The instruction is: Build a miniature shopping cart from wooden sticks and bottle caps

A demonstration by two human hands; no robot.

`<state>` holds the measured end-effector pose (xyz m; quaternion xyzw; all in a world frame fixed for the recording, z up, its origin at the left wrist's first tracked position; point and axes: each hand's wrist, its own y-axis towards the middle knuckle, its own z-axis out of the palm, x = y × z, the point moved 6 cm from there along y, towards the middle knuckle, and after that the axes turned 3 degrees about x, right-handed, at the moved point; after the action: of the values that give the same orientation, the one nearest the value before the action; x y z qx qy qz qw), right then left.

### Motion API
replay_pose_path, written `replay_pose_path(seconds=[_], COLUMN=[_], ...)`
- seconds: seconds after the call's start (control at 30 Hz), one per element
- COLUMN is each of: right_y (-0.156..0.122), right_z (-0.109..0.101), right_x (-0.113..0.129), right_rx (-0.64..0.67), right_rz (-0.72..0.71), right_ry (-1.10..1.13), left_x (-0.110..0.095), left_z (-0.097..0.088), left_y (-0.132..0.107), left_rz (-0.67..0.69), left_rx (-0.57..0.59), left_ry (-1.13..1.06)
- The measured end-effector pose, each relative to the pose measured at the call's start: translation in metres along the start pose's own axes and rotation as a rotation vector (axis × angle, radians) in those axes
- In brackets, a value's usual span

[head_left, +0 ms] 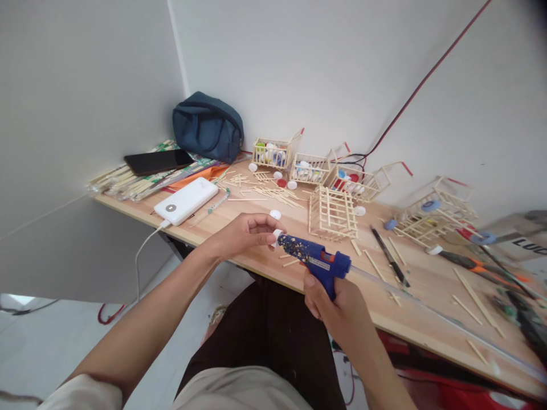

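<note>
My right hand (335, 304) is wrapped round the handle of a blue glue gun (314, 257), which points left. A long clear glue stick (397, 296) trails out of its back toward the lower right. Between the thumb and fingers of my left hand (243, 234) is a small white bottle cap (277, 238), held at the gun's nozzle. The nozzle tip is hidden by the cap. Another white cap (275, 214) lies on the table just beyond my fingers. Past the gun stands a basket-like frame of thin wooden sticks (333, 213).
Several small stick carts (270, 152) holding caps line the wall. Loose cut sticks (277, 191) lie before them. At left are a white power bank (186, 200), a phone (159, 162) and a blue bag (207, 126). A black pen (390, 256) and orange-handled pliers (474, 266) lie at right.
</note>
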<state>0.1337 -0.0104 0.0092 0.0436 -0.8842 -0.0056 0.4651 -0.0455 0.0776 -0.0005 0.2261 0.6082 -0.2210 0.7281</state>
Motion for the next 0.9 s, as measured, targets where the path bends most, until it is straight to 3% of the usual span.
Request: replay_pose_path(seconds=[0.1,0.17,0.3,0.47,0.67,0.77,0.9], right_y=[-0.004,-0.006,-0.005,-0.004,-0.003,-0.002,-0.002], right_z=[0.018,0.02,0.011,0.008,0.012,0.011,0.006], right_x=[-0.012,-0.016,-0.02,-0.021,-0.02,-0.019,-0.017], right_rx=[0.11,0.118,0.096,0.086,0.103,0.119,0.139], right_rz=[0.159,0.191,0.173,0.166,0.167,0.18,0.198], right_ry=[0.405,0.511,0.486,0.481,0.455,0.49,0.547], left_x=[-0.005,-0.007,-0.01,-0.014,-0.013,-0.014,-0.016], left_z=[0.002,0.002,-0.003,0.003,0.009,0.012,0.002], left_y=[-0.001,-0.001,-0.001,-0.001,0.0,-0.001,-0.002], left_rz=[0.035,0.061,0.094,0.109,0.069,0.042,0.068], left_rx=[-0.024,-0.044,-0.1,-0.018,-0.104,-0.06,-0.056], left_ry=[0.062,0.08,0.051,0.047,0.124,0.123,0.128])
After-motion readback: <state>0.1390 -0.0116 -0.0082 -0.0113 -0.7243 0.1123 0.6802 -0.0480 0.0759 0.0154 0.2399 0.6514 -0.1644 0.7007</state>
